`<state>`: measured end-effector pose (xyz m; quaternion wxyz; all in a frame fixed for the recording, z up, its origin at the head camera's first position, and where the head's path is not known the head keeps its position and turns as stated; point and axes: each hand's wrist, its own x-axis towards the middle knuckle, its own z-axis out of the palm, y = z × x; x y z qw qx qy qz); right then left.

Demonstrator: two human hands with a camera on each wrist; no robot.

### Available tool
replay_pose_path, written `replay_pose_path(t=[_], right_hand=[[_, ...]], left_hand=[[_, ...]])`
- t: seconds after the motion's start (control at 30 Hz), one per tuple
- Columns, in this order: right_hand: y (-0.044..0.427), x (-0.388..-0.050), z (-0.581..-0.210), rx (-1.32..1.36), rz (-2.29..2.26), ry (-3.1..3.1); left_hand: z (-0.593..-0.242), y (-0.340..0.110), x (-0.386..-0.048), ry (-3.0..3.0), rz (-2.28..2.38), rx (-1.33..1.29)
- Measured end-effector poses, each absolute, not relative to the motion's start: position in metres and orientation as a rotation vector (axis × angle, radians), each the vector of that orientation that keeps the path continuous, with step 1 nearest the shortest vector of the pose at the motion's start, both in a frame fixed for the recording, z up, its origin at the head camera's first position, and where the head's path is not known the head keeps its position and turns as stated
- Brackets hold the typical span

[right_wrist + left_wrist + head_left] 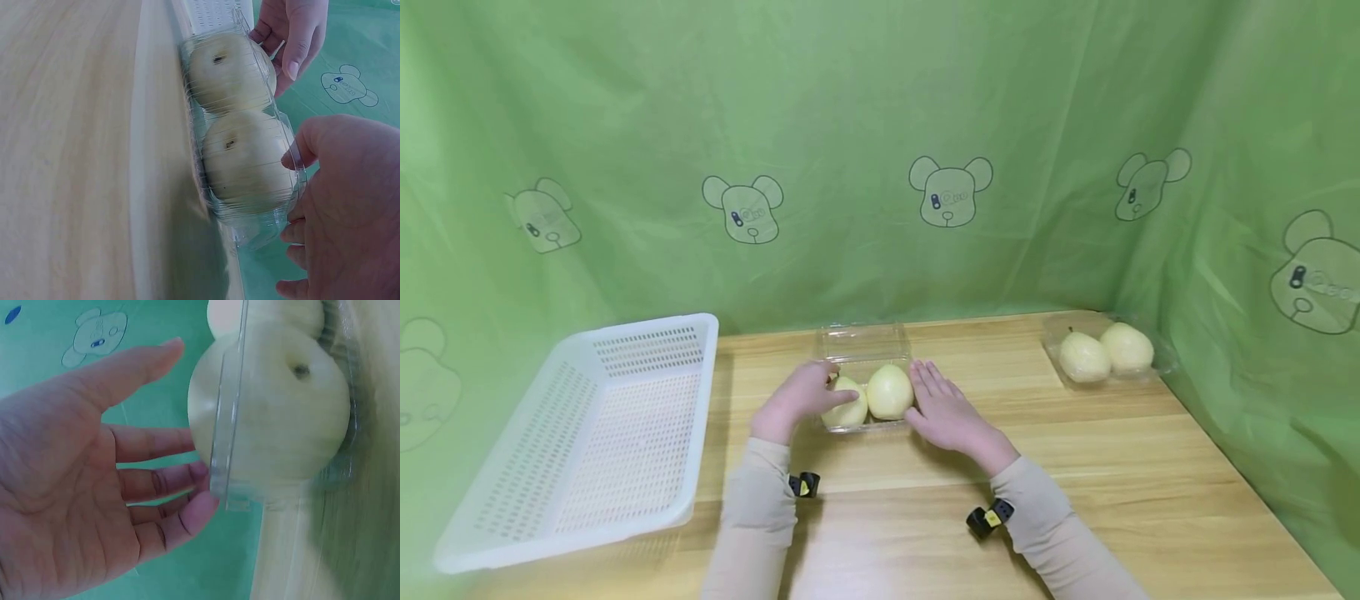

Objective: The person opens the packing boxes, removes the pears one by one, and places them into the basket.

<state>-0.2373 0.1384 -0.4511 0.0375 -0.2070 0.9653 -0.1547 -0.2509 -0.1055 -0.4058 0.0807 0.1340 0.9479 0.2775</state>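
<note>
A clear plastic clamshell box holds two pale yellow pears, and its lid lies folded back. The left pear has my left hand over it, thumb reaching across in the head view. In the left wrist view, that hand's thumb stands apart from the pear while the fingertips meet the box rim. Beside the right pear, my right hand lies along the box's right end, fingers straight. Its thumb touches the rim near a pear in the right wrist view.
A white slotted plastic basket stands on the left of the wooden table. Another clear container with two pears sits at the back right. Green printed cloth hangs behind and at both sides.
</note>
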Motion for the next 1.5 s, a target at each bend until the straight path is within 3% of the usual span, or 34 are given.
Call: replay_pose_path(t=[0.33, 1.5], right_hand=[[0.137, -0.238, -0.451, -0.632, -0.479, 2.957], [0.138, -0.238, -0.456, -0.629, -0.521, 2.959]], left_hand=[[-0.406, -0.089, -0.245, 2.916, 0.630, 0.421], [-0.435, -0.074, -0.254, 2.874, 0.767, 0.447]])
